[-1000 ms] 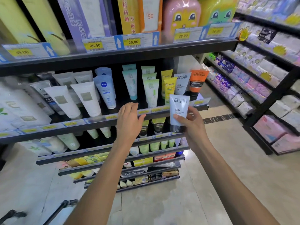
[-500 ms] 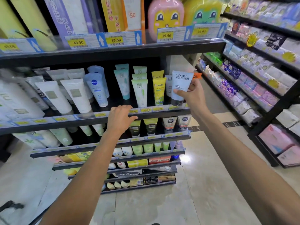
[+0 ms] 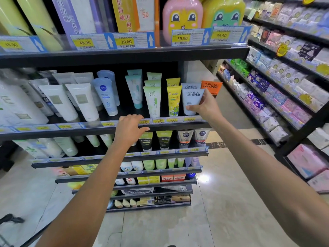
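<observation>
**At shelf front: grey tube held at right end of row**

Nearest the camera, both bare forearms reach forward over the tiled floor [image 3: 231, 184], which lies open as an aisle to the right of the rack. The left hand [image 3: 130, 129] rests on the price rail [image 3: 71, 127] of the middle shelf, fingers loosely bent, holding nothing. The right hand [image 3: 207, 106] grasps the grey tube [image 3: 192, 99] marked L'Oréal Men Expert, thumb across its lower front, fingers behind its right edge.

The grey tube is upright at the front of the row, just beside the yellow tube [image 3: 173, 100] on its left. Hand and rail hide its lower end, so contact with the shelf cannot be told. Directly behind it stands a second grey tube [image 3: 190, 85]. An orange tube [image 3: 211, 86] stands behind the hand at the shelf's right end.

Further left on the same shelf stand a green tube [image 3: 152, 101] and a blue Nivea tube [image 3: 106, 97], with dark gaps between rows. Overhead, the upper shelf [image 3: 124, 57] carries boxes and price labels. Beyond the aisle, side racks [image 3: 284, 97] hold wrapped packs.
</observation>
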Available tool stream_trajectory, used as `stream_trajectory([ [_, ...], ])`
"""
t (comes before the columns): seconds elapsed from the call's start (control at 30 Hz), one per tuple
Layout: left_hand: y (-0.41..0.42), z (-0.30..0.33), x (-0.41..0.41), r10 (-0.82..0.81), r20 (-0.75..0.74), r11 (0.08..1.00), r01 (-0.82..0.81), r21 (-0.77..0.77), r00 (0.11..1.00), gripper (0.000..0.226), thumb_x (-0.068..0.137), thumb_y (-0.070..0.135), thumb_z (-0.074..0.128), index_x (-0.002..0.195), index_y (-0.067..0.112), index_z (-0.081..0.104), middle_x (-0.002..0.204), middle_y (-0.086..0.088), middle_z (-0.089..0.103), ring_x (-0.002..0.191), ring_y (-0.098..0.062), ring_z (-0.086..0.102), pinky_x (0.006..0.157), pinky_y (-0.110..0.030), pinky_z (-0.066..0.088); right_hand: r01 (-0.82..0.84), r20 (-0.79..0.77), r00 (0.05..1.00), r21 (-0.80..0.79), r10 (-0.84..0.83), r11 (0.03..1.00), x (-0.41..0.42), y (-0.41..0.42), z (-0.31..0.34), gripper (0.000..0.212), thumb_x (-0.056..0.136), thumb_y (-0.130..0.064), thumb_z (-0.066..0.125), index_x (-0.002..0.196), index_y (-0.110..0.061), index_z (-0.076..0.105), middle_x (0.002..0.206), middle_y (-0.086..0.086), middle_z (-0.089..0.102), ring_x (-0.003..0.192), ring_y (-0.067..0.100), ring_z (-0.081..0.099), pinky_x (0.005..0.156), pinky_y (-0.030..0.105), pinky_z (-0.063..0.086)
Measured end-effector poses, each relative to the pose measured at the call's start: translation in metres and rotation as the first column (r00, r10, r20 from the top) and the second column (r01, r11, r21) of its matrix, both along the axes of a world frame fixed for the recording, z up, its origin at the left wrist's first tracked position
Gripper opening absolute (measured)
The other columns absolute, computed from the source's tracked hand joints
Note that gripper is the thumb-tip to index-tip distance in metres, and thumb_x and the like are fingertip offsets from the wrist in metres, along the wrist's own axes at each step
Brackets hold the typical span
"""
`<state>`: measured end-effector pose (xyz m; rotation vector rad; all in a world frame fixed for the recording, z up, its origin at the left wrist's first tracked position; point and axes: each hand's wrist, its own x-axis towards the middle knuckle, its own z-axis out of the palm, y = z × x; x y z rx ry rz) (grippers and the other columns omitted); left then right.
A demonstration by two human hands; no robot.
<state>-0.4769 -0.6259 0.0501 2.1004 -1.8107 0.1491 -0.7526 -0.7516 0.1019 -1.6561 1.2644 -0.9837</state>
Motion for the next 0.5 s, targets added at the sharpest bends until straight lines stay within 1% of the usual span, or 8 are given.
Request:
stream_trajectory([
  [0.07,0.0005,-0.0007,-0.0002,-0.005,0.0,1.0,0.005,-0.012,1.0,0.046,0.088,0.049,0.074,0.119,0.015,0.069,0.104,-0.004,0.071,0.1,-0.027,0.063,0.098,-0.043,0.039,0.002,-0.002,1.0,-0.004,-0.002,1.0,-0.0002,0.0,-0.0013,0.063,0.073,-0.012,0.092,0.121,-0.017,0.053,0.117,-0.005,0.07,0.11,0.013,0.066,0.083,0.032,0.059],
  [0.13,0.0005,-0.0003,-0.0003,-0.007,-0.006,1.0,0.007,-0.019,1.0,0.045,0.088,0.048,0.074,0.119,0.015,0.07,0.104,-0.004,0.072,0.101,-0.028,0.063,0.098,-0.043,0.039,-0.003,-0.011,1.0,-0.005,0.003,1.0,0.0003,-0.0003,-0.0005,0.062,0.073,-0.011,0.092,0.121,-0.015,0.052,0.117,-0.005,0.069,0.111,0.014,0.065,0.078,0.027,0.056],
  [0.2,0.0008,-0.0004,-0.0007,-0.009,-0.007,1.0,0.008,-0.019,1.0,0.045,0.088,0.048,0.075,0.118,0.015,0.07,0.103,-0.003,0.072,0.1,-0.027,0.063,0.097,-0.043,0.039,-0.004,-0.033,0.999,0.0,0.004,1.0,0.0012,-0.0015,-0.0004,0.063,0.074,-0.012,0.091,0.122,-0.015,0.052,0.118,-0.006,0.068,0.112,0.015,0.064,0.077,0.026,0.055],
  [0.27,0.001,-0.0007,-0.0009,-0.009,-0.007,1.0,0.009,-0.024,1.0,0.045,0.088,0.048,0.075,0.117,0.014,0.07,0.103,-0.004,0.072,0.099,-0.028,0.063,0.097,-0.043,0.04,0.008,-0.068,0.998,-0.005,-0.009,1.0,0.0023,-0.0033,-0.0017,0.064,0.074,-0.016,0.092,0.122,-0.019,0.051,0.119,-0.007,0.068,0.113,0.015,0.063,0.087,0.035,0.058],
  [0.33,0.0016,-0.001,-0.0011,-0.008,-0.007,1.0,0.008,-0.027,1.0,0.045,0.088,0.048,0.075,0.117,0.014,0.07,0.104,-0.004,0.072,0.1,-0.028,0.063,0.097,-0.044,0.04,0.021,-0.09,0.996,-0.01,-0.022,1.0,0.003,-0.0037,-0.0045,0.064,0.073,-0.019,0.092,0.123,-0.023,0.051,0.119,-0.009,0.068,0.113,0.015,0.064,0.095,0.044,0.057],
  [0.5,0.0019,-0.0007,-0.0012,-0.009,-0.011,1.0,0.009,-0.016,1.0,0.046,0.088,0.048,0.074,0.119,0.014,0.069,0.105,-0.005,0.072,0.101,-0.028,0.063,0.099,-0.044,0.039,0.029,-0.114,0.993,-0.009,-0.03,1.0,0.0028,-0.0026,-0.0028,0.065,0.074,-0.02,0.092,0.124,-0.023,0.05,0.121,-0.008,0.067,0.115,0.016,0.063,0.098,0.048,0.056],
])
